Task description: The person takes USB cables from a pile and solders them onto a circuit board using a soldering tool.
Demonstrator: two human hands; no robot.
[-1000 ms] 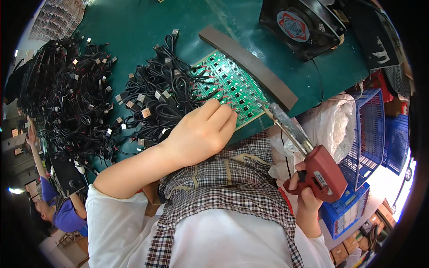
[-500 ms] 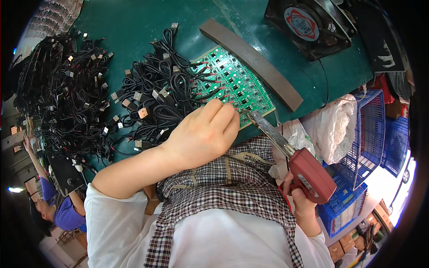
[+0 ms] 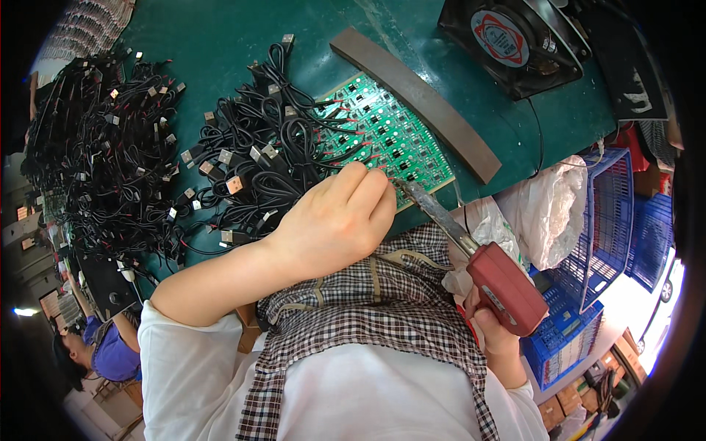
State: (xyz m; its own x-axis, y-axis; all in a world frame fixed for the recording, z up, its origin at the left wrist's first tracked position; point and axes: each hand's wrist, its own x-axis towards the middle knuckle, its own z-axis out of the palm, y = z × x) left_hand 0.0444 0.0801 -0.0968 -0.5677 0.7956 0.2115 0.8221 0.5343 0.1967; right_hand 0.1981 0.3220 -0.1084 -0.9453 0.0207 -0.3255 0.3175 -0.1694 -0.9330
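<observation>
My left hand (image 3: 331, 217) is closed in a pinch over the near edge of a green circuit board panel (image 3: 419, 151). Its fingertips are turned away, so what they hold is hidden. In my right hand (image 3: 491, 329) is a dark red soldering gun (image 3: 507, 287). The gun's long metal barrel slants up and left, and its tip is at the board just right of my left fingers. Black USB cables (image 3: 254, 140) lie bundled left of the board, several with thin red wire ends reaching onto it.
A bent brown bar (image 3: 419, 103) lies along the board's far side. Another heap of black USB cables (image 3: 110, 162) covers the left of the green table. At far right stands a black fan (image 3: 507, 48). Plastic bags (image 3: 548, 213) and blue crates (image 3: 607, 220) are beside the table; a co-worker (image 3: 114, 356) sits at left.
The soldering gun has shifted slightly left, bringing its tip nearer my left fingers. My left hand stays almost where it was. The co-worker's raised arm has moved.
</observation>
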